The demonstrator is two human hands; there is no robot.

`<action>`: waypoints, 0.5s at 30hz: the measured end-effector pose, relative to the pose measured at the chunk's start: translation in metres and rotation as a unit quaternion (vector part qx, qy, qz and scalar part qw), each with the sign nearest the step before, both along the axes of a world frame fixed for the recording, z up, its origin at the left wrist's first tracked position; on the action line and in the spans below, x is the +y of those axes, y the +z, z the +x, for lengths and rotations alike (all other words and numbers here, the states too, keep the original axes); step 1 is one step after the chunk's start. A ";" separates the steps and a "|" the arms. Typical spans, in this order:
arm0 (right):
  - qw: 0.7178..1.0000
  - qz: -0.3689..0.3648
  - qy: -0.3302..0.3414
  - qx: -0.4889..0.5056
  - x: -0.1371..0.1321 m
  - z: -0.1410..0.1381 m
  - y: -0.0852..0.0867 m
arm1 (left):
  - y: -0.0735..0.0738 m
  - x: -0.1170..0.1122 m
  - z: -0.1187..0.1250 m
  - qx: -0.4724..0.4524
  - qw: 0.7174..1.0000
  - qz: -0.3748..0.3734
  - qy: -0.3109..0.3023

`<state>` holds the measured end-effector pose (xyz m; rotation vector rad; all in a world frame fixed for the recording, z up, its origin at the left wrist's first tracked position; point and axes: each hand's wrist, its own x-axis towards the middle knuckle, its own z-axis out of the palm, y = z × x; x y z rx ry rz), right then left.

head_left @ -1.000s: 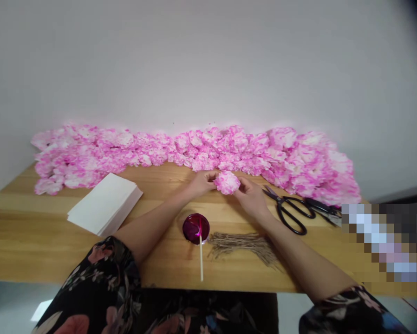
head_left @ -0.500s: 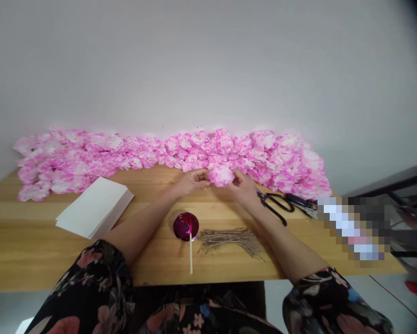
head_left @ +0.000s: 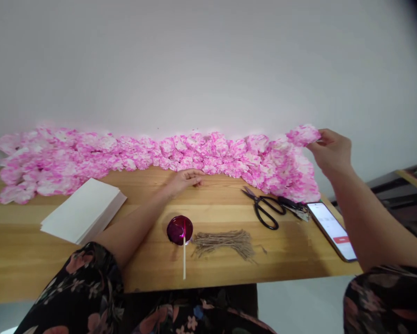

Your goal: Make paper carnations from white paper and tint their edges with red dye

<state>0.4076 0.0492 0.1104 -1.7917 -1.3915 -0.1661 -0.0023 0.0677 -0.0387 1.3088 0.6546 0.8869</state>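
At the far right of the row, my right hand [head_left: 334, 150] pinches a pink and white paper flower [head_left: 303, 135] by its edge. It is held over the right end of a long bank of similar paper flowers [head_left: 208, 150] along the wall. My left hand [head_left: 186, 179] rests on its side near the front of that bank, fingers loosely bent and parted from the thumb, with nothing in it. A small bowl of dark magenta liquid [head_left: 175, 232] is nearer to me, with a pale stick [head_left: 184, 260] leaning in it. Beside it lies a bundle of brown twine pieces [head_left: 225, 243].
Black-handled scissors [head_left: 264, 211] lie right of centre, beside a second dark-handled tool [head_left: 295, 207]. A lit phone [head_left: 332, 230] lies near the right edge of the wooden table [head_left: 146, 271]. A stack of white paper [head_left: 85, 208] is on the left.
My right hand has carried the paper flower from the middle to the right end of the bank. My left hand has let go of it and stays near the middle.
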 end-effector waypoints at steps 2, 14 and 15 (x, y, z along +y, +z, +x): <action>0.999 0.005 0.023 0.041 0.002 0.009 -0.004 | -0.001 0.000 -0.001 0.002 1.000 0.006 -0.006; 0.996 -0.076 -0.030 -0.023 -0.005 0.053 -0.001 | -0.001 0.001 -0.002 0.003 0.999 0.032 -0.030; 0.995 -0.086 -0.030 -0.026 -0.007 0.057 -0.003 | -0.002 0.001 -0.002 0.002 0.999 0.031 -0.033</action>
